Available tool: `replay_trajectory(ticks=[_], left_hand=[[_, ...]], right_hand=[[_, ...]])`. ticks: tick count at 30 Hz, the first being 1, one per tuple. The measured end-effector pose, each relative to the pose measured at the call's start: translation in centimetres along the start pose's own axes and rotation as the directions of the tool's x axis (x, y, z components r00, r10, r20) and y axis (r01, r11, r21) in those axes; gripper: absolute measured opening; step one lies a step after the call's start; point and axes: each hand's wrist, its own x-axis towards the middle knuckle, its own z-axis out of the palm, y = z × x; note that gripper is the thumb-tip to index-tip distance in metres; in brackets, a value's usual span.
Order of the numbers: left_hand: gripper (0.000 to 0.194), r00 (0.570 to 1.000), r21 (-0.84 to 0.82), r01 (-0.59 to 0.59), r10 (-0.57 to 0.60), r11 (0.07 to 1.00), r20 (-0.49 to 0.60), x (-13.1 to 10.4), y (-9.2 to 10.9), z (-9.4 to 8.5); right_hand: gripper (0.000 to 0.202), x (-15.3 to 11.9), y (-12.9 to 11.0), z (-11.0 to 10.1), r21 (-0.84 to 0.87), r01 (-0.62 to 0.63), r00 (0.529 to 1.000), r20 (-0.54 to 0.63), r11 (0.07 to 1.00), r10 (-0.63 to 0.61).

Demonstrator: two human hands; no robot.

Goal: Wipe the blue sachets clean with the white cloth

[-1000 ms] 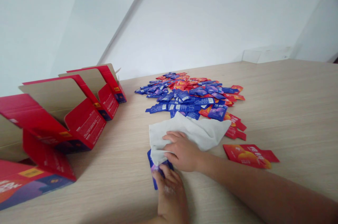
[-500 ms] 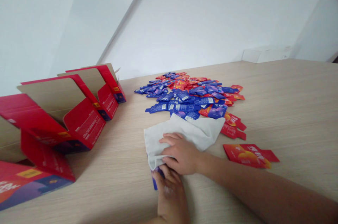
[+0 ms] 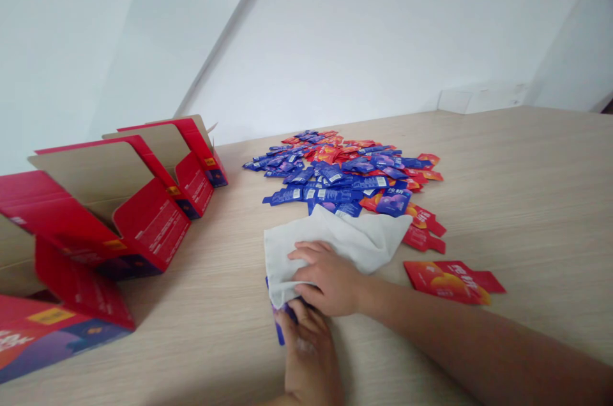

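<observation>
A pale cloth point(image 3: 330, 233) lies over part of a blue sachet point(image 3: 280, 329) on the wooden table. My right hand point(image 3: 328, 278) rests on the cloth with its fingers spread, pressing it against the sachet. Just below, my left hand point(image 3: 309, 342) has its fingertips closed on the sachet's near end, close to the cloth's lower corner. Most of the sachet is hidden under the cloth and my hands. Right of my right forearm lies a single red sachet point(image 3: 447, 281) with orange fruit printed on it.
Beyond the cloth spreads a pile of blue and red sachets point(image 3: 335, 173). Open red cardboard boxes point(image 3: 153, 224) stand in a row at the left. A white box point(image 3: 481, 99) sits by the wall at the back right of the table point(image 3: 541, 202).
The cloth's left edge and right corner have shifted slightly to the right. Both hands have stayed almost in place.
</observation>
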Motion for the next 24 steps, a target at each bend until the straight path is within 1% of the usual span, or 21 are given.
replay_trajectory(ticks=[2,4,8,10,12,16,19,21,24], left_hand=[[0.039,1.000,0.031,-0.011,0.011,0.999,0.011,0.03,0.02,-0.04],[0.038,1.000,0.045,-0.020,0.020,0.999,0.009,0.04,0.01,-0.17],[0.035,1.000,0.054,-0.010,0.010,0.998,-0.007,-0.01,-0.02,-0.35],[0.036,1.000,0.044,0.000,0.001,0.999,-0.015,-0.04,-0.01,-0.29],[0.037,1.000,0.033,0.001,0.000,0.999,-0.012,-0.07,0.00,-0.20],[0.037,1.000,0.047,-0.008,0.007,0.999,0.019,-0.08,0.05,-0.19],[0.038,0.999,0.088,-0.016,0.013,0.996,0.034,-0.06,0.08,-0.31],[0.037,0.999,0.113,-0.024,0.020,0.993,0.041,-0.05,0.07,-0.40],[0.035,0.999,0.124,-0.028,0.023,0.992,0.041,-0.02,0.00,-0.55]], right_hand=[[0.023,-0.03,-0.07,-0.01,0.003,0.032,0.999,0.003,0.999,-0.032],[0.024,-0.02,-0.12,0.03,-0.001,0.021,1.000,0.001,1.000,-0.021],[0.026,0.06,-0.09,0.17,-0.029,-0.096,0.995,-0.025,0.995,0.095],[0.026,0.08,-0.03,0.16,-0.034,-0.125,0.992,-0.030,0.992,0.124],[0.025,0.06,-0.01,0.05,-0.026,-0.097,0.995,-0.021,0.995,0.096],[0.024,-0.03,-0.12,-0.30,0.010,0.038,0.999,0.015,0.999,-0.039],[0.024,-0.07,-0.23,-0.27,0.019,0.067,0.998,0.010,0.998,-0.067],[0.024,-0.06,-0.21,-0.06,0.008,0.028,1.000,-0.013,1.000,-0.028],[0.024,0.00,-0.07,0.26,-0.015,-0.075,0.996,-0.049,0.997,0.074]])
